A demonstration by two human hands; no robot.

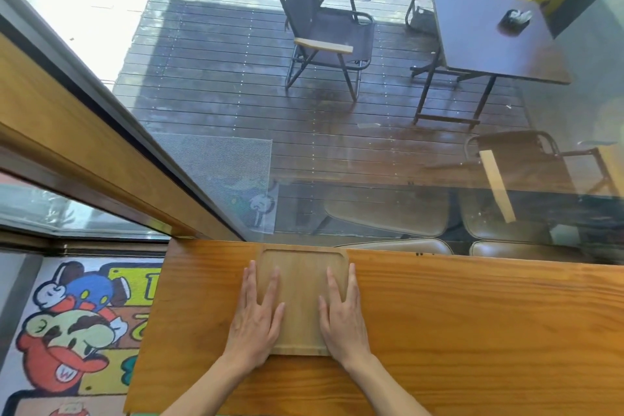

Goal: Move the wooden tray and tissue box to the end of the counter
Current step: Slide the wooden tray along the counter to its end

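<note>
The shallow rectangular light wooden tray (301, 297) lies flat on the orange-brown wooden counter (472, 331), at its far edge beside the glass window (371, 145) and near the counter's left end. The left hand (257, 321) rests flat and open on the tray's left side, fingers spread, some over the rim. The right hand (341, 316) lies the same way on the right side. Neither hand closes around the tray; both only press on it.
</note>
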